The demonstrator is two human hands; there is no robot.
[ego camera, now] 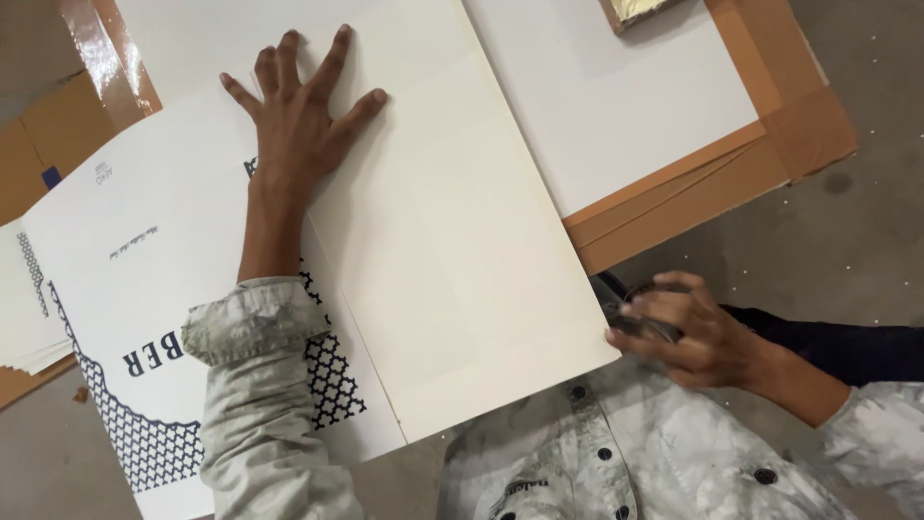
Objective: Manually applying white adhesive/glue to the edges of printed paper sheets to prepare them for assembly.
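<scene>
— Clearly, what is pressed down?
— A blank cream sheet (452, 231) is pinned flat under the left hand (298, 116), fingers spread wide; a printed sheet (144, 289) beneath is partly covered by the sleeve.
— And the right hand (688, 332)?
— It is curled around a dark object (630, 313) below the board's edge; the object is blurred and mostly hidden, so it cannot be identified.

dark obj (647, 325) in right hand (688, 332) blurred (unclear)
</scene>
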